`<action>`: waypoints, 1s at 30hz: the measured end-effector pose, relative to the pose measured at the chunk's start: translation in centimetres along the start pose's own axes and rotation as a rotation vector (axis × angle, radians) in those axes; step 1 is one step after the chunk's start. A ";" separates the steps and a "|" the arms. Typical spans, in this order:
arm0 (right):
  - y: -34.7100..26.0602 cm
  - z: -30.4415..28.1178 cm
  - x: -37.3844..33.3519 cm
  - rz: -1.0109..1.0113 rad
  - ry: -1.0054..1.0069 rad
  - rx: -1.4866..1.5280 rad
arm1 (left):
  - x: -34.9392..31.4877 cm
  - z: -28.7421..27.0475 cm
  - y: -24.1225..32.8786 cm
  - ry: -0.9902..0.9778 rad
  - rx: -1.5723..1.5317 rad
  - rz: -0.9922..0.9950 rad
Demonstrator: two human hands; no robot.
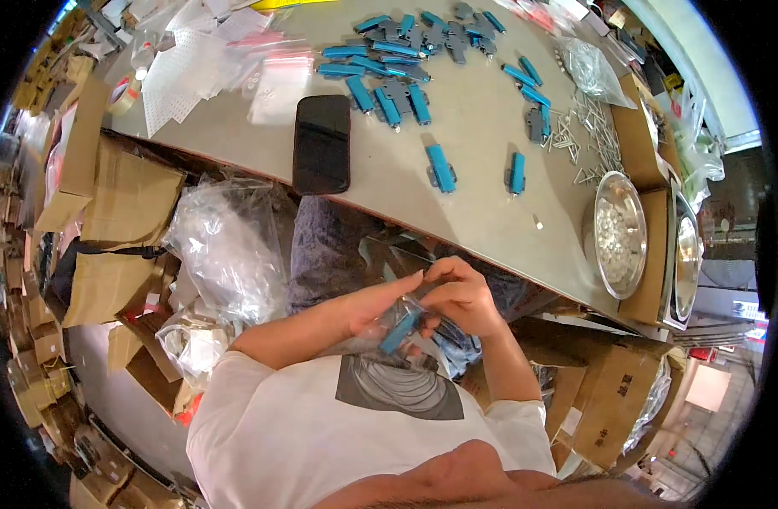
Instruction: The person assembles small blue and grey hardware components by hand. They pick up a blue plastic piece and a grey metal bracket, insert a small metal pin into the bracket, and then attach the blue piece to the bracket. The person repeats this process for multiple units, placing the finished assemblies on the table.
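Close to my body, below the table's front edge, I hold a small clear plastic bag with a blue plastic piece in it. My left hand lies along the bag's left side, fingers closed against it. At the bag's upper right, my right hand pinches the plastic with bent fingers. Some fingertips are hidden behind the bag. Nearest to my hands on the table are two loose blue-and-grey pieces, a left one and a right one.
A pile of blue-and-grey pieces spreads over the grey table. Around it are a black phone, clear zip bags, metal pins and a steel bowl of small white parts. Cardboard boxes flank me.
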State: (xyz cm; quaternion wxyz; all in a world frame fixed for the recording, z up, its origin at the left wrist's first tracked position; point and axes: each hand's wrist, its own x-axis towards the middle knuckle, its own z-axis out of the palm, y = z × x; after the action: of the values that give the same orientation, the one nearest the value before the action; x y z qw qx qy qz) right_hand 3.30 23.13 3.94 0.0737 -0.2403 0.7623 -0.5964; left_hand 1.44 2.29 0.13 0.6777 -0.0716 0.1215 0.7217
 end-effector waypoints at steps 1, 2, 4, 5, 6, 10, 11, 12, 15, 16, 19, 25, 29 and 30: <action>-0.2 0.0 0.1 -0.002 0.004 0.001 | 0.1 -0.1 0.1 -0.027 -0.004 0.009; -0.5 0.0 0.3 -0.004 0.006 0.003 | 0.2 -0.2 0.1 -0.054 -0.008 0.018; -1.1 0.1 0.6 0.086 -0.013 0.136 | 0.1 -0.3 0.1 -0.087 -0.007 0.036; -1.5 0.1 0.7 0.179 -0.036 0.268 | 0.1 -0.3 0.0 -0.105 -0.008 0.046; -1.9 0.1 0.8 0.273 -0.061 0.401 | 0.1 -0.4 0.0 -0.114 0.004 0.059; -2.3 -4.0 1.7 0.133 0.100 -0.181 | 0.3 0.5 0.3 -0.080 0.064 0.102; -1.3 -5.6 2.5 0.017 0.239 -0.473 | 0.2 0.7 0.3 -0.049 0.075 0.119; -0.5 -6.8 3.3 0.037 0.391 -0.778 | 0.1 0.5 0.1 -0.012 0.095 0.132; 3.4 -9.3 3.8 0.243 0.513 -1.094 | 0.1 0.0 -0.3 0.056 0.139 0.144; 3.8 -9.2 4.2 0.279 0.494 -1.167 | -0.3 -0.2 -0.6 0.066 0.124 0.146; 3.6 -7.5 3.4 0.229 0.410 -1.138 | -1.3 -0.2 -0.8 0.116 0.076 0.147; 2.2 -4.5 0.0 0.125 0.449 -1.053 | -2.2 -0.7 -1.8 0.218 0.310 0.300; 0.6 -4.8 -0.6 0.274 0.517 -0.758 | -2.1 0.4 -1.5 0.218 0.322 0.334; 0.6 -4.9 -0.7 0.274 0.515 -0.805 | -1.9 0.2 -1.5 0.191 0.350 0.327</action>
State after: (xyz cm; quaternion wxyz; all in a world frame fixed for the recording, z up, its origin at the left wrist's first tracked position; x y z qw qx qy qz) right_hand 1.80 27.84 4.61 -0.1380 0.0077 0.9501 -0.2796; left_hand 3.10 0.58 0.77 0.5397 -0.0006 0.3177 0.7796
